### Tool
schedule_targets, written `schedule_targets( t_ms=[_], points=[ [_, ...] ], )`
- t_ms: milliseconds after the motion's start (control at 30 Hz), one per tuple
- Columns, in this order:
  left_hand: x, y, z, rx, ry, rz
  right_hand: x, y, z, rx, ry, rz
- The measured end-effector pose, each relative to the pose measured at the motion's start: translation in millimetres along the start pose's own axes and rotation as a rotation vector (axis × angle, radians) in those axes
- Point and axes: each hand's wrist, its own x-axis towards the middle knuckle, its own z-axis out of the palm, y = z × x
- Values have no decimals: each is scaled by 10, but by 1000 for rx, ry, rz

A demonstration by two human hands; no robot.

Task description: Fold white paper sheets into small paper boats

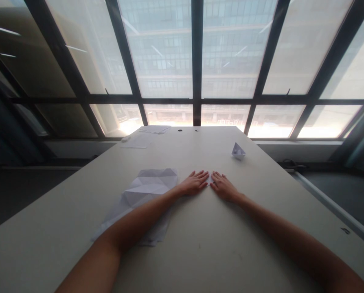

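My left hand [196,182] and my right hand [224,185] lie flat, side by side, fingertips almost meeting. Both press on a small piece of folded white paper [210,180], which shows only in the narrow gap between them; its shape is mostly hidden. Neither hand grips anything. Under my left forearm and to its left lie creased white paper sheets [151,185], marked with fold lines. Beyond my right hand stands a folded paper boat [238,151].
The white table [197,252] stretches away toward large framed windows [166,49]. Flat white sheets [134,141] lie at its far left, with a small pale object [126,139] beside them. A dark round hole [180,130] sits near the far edge. A dark mark [345,230] shows at the right edge.
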Motion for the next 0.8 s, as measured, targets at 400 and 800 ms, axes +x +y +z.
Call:
schedule_targets(
  t_ms=[400,800],
  points=[
    [19,-4,-2,66,49,-189,-1,38,-53,24,-53,-189],
    [37,-9,7,19,117,131,46,33,15,-57,-29,148]
  ],
)
